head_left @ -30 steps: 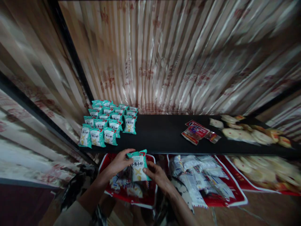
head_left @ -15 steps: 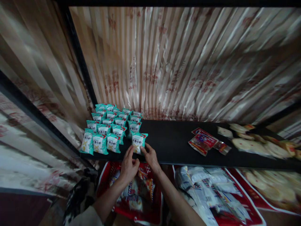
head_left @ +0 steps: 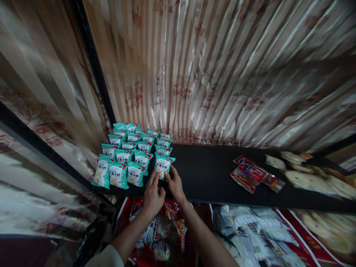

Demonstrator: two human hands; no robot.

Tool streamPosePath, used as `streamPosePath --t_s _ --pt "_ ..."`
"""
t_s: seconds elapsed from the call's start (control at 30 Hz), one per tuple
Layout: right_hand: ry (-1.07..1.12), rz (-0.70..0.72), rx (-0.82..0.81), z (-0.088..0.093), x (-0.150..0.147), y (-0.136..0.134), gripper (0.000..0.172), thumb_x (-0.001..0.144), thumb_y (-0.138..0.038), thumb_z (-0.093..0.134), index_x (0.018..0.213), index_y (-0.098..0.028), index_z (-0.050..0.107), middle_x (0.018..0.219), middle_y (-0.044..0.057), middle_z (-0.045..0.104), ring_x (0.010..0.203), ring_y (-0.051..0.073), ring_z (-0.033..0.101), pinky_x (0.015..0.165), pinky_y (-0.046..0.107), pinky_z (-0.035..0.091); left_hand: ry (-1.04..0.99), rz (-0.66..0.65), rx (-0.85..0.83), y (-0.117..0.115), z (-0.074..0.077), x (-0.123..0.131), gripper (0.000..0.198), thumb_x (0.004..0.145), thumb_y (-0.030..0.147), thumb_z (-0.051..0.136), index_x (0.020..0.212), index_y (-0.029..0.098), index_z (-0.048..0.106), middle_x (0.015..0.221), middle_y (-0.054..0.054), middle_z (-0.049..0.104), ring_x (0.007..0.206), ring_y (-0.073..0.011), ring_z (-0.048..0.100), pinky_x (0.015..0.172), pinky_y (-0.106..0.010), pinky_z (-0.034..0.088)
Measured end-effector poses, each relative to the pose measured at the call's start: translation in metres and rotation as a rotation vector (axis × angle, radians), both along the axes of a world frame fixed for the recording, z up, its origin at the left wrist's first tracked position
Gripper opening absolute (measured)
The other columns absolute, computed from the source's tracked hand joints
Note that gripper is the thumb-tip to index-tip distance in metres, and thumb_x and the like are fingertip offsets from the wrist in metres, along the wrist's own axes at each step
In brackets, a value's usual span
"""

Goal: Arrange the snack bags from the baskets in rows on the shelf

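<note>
A teal and white snack bag (head_left: 162, 165) stands upright at the front of the rightmost row on the black shelf (head_left: 200, 167). My left hand (head_left: 154, 196) closes on its lower left side with the fingertips. From the right, my right hand (head_left: 175, 183) grips the lower right edge between thumb and fingers. Several matching snack bags (head_left: 118, 173) stand in rows to the left and behind, close together.
Flat red snack packets (head_left: 247, 172) lie on the shelf, with pale round packaged items (head_left: 308, 180) farther right. Below stand red baskets (head_left: 191, 244) of packaged goods. A dark post (head_left: 94, 59) and striped sheeting (head_left: 180, 74) bound the shelf.
The snack bag between my hands has moved back a little, closer to the bags behind it. My hands moved with it. The camera view has shifted slightly.
</note>
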State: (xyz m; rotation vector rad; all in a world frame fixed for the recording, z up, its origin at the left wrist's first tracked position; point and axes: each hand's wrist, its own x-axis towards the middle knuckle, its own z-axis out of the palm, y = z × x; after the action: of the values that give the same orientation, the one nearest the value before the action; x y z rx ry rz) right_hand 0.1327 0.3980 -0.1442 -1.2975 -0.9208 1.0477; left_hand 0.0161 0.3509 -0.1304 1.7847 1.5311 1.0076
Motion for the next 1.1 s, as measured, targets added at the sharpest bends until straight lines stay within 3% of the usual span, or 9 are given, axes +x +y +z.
streamPosePath --t_s 0.47,0.77,0.9,1.1 --pt "-0.016 0.011 0.001 -0.001 -0.001 0.002 0.052 0.065 -0.039 0.072 0.113 -0.025 0.061 0.114 0.003 0.067 0.11 0.025 0.057 0.097 0.039 0.043 0.186 0.037 0.062 0.005 0.0 0.002 0.062 0.073 0.01 0.047 0.134 0.015 0.043 0.145 -0.012 0.037 0.131 -0.0274 0.036 0.109 -0.044 0.034" --pt "-0.207 -0.032 0.028 -0.002 -0.006 0.009 0.057 0.068 -0.044 0.068 0.119 -0.021 0.057 0.12 0.007 0.062 0.113 0.026 0.054 0.101 0.041 0.038 0.178 0.078 0.083 0.01 0.001 0.001 0.062 0.073 0.009 0.048 0.134 0.021 0.043 0.143 -0.008 0.039 0.129 -0.0262 0.038 0.108 -0.043 0.036" --pt "-0.137 -0.045 0.034 -0.004 -0.006 0.008 0.054 0.066 -0.043 0.07 0.115 -0.024 0.059 0.113 0.005 0.066 0.108 0.025 0.057 0.097 0.039 0.042 0.208 0.088 0.086 0.011 -0.002 0.002 0.057 0.073 0.009 0.049 0.13 0.019 0.049 0.14 -0.01 0.042 0.125 -0.0274 0.042 0.107 -0.044 0.036" --pt "-0.164 -0.006 0.016 0.002 -0.008 0.004 0.055 0.069 -0.044 0.068 0.119 -0.026 0.056 0.116 0.004 0.065 0.111 0.025 0.056 0.098 0.039 0.041 0.217 0.086 0.086 0.008 -0.001 0.001 0.059 0.074 0.009 0.047 0.132 0.019 0.046 0.141 -0.01 0.038 0.128 -0.0272 0.038 0.108 -0.042 0.035"
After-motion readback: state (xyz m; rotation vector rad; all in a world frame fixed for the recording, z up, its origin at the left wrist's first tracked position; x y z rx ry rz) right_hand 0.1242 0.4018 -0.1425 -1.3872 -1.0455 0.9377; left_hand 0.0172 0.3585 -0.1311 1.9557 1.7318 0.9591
